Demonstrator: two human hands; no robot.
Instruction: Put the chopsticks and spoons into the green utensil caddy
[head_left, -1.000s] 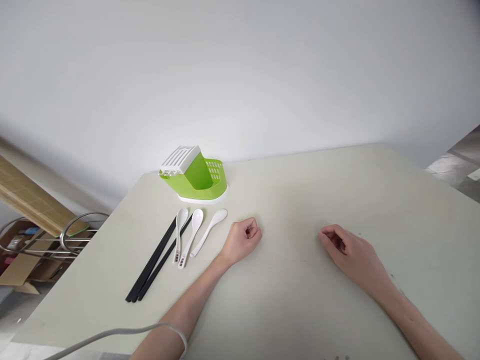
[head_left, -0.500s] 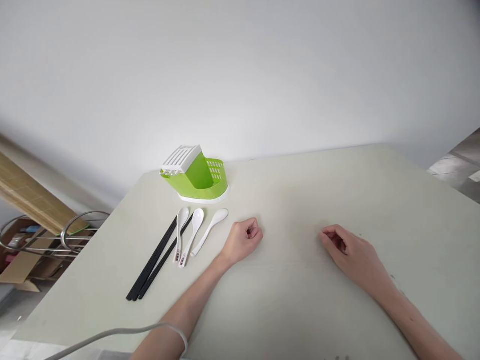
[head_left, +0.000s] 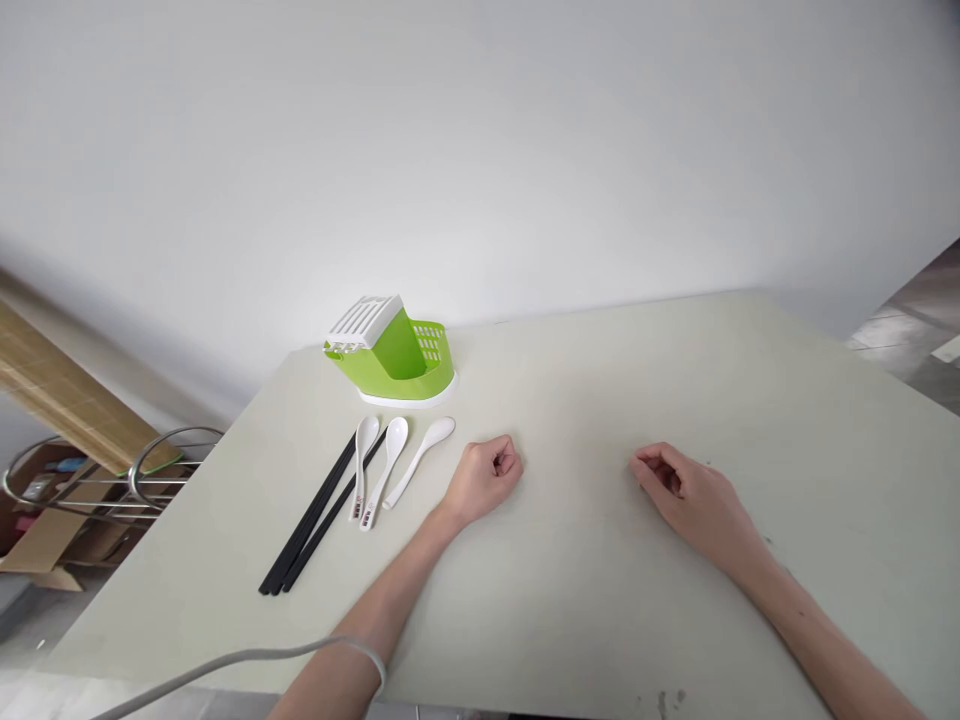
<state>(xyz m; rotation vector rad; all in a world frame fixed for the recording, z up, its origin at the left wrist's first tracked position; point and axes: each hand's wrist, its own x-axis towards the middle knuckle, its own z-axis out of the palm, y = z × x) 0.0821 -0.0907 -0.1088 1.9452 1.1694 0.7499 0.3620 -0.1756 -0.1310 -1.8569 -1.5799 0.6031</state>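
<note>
My left hand (head_left: pixel 487 478) rests on the table as a loose fist, with nothing seen in it. Just left of it lie three white spoons: one spoon (head_left: pixel 421 462) with its bowl face down, a middle spoon (head_left: pixel 386 475) and a left spoon (head_left: pixel 362 465) with bowls up. Several black chopsticks (head_left: pixel 311 525) lie beside and partly under the spoons. Behind them stands a green and white utensil holder (head_left: pixel 390 360) with a slatted white top. To the right, my right hand (head_left: pixel 686 495) lies on the table, fingers curled and thumb against the fingertips, holding nothing visible.
The pale table (head_left: pixel 570 600) meets a white wall (head_left: pixel 525 150) at the back. A grey cable (head_left: pixel 247 657) crosses over my left forearm. Left of the table are a metal rack (head_left: pixel 169 470), a long cardboard piece (head_left: pixel 67 380) and an open cardboard box (head_left: pixel 52 540).
The view has shifted slightly. My right hand sits a little further left and up in the picture; my left hand, the spoons, chopsticks and holder stay in place.
</note>
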